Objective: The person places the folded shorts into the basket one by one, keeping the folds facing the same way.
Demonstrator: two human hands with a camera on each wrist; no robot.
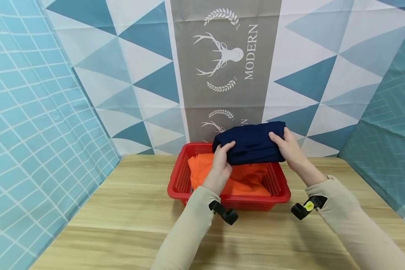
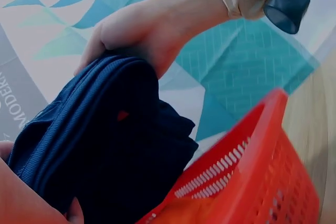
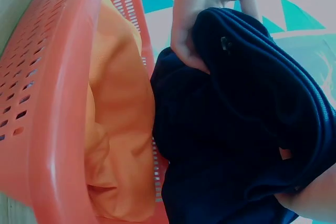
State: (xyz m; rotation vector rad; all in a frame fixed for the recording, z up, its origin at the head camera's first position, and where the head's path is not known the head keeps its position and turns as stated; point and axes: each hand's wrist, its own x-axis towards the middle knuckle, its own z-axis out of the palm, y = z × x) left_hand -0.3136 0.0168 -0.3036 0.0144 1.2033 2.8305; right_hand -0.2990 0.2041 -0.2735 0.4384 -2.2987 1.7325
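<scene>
A folded navy blue cloth [image 1: 251, 144], seemingly a garment in several layers, is held up over the back of a red plastic basket [image 1: 227, 201]. My left hand [image 1: 221, 165] grips its left end with the thumb on top. At the right end my right hand [image 1: 290, 148] holds it, thumb across the near face and fingers behind. The right wrist view shows the cloth's layers [image 3: 236, 103] folded over and partly hanging loose. Orange fabric [image 1: 244, 183] lies in the basket below the cloth, partly hidden by my left hand.
The basket stands on a wood-grain table [image 1: 131, 225] near the back wall. A patterned sheet [image 1: 148, 75] with triangles and a deer motif covers that wall. Blue tiled-pattern sheeting [image 1: 37, 112] rises at the left, with teal sheeting [image 1: 388, 142] at the right.
</scene>
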